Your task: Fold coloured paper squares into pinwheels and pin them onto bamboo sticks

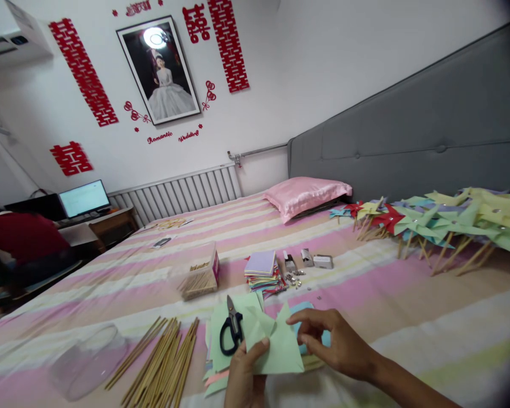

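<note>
Nearest the lens, at the bottom edge, the left hand (243, 377) pinches a pale green paper square (276, 345) between thumb and fingers at its lower left edge. Left of it lie a clear plastic container (87, 362) on its side and a bundle of bamboo sticks (164, 362). Black-handled scissors (232, 331) rest on loose green sheets just beside the left thumb, blades pointing away toward the headboard. The held sheet is partly folded, two corners drawn inward; its long axis runs roughly left to right, with a peaked flap pointing up and away. The right hand (338, 343) pinches the sheet's right-hand tip, fingers curled together. Beyond sit a box of sticks (202, 277), a stack of coloured paper (262, 272) and small pins (295, 279). Far right, finished pinwheels (442, 224) lie against the headboard.

Risk, in my judgement: the soft striped bedspread (429, 317) gives no firm backing, so a folded corner may spring loose if either pinch slackens.
</note>
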A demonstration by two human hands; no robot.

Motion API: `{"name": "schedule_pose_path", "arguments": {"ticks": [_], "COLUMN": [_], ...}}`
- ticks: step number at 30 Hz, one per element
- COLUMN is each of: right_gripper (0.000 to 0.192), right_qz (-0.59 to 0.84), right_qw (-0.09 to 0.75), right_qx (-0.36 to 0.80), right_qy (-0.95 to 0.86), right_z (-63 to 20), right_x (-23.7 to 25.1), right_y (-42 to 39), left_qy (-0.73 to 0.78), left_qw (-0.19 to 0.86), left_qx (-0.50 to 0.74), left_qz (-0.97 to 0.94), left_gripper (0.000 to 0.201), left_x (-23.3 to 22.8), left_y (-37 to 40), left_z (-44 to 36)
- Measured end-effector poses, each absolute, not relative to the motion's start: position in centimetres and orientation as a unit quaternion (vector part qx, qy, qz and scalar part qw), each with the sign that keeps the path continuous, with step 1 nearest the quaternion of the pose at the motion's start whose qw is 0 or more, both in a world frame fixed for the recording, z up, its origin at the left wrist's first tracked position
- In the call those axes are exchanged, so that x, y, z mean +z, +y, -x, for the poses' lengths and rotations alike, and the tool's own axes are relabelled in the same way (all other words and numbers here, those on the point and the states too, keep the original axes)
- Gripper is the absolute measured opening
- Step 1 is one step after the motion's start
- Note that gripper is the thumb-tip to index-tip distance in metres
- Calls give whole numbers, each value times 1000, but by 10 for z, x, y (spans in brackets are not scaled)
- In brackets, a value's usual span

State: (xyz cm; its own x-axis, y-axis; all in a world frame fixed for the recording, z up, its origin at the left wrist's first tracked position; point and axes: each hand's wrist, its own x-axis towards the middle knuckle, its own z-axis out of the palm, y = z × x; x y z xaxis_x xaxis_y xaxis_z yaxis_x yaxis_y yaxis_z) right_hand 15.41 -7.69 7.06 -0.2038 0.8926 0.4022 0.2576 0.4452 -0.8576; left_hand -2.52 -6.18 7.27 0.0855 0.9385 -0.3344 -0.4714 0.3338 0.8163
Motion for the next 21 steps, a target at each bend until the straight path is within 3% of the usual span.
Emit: {"name": "schedule_pose_path", "arguments": {"ticks": [8,21], "right_gripper": [25,10], "right_qz": [396,395], "right_qw": [447,464], "right_qx": [347,408], "right_qy": [-724,-680], "right_z": [-151,-149], "right_x": [72,70], "right_y": [-79,-78], "left_qy": [430,439], "left_qw": [697,677], "left_qx": [509,497], "left_qz": [-265,-319], "left_gripper": [51,23], "left_x": [74,65], "left_y": [-64,-63], "left_z": [24,22]}}
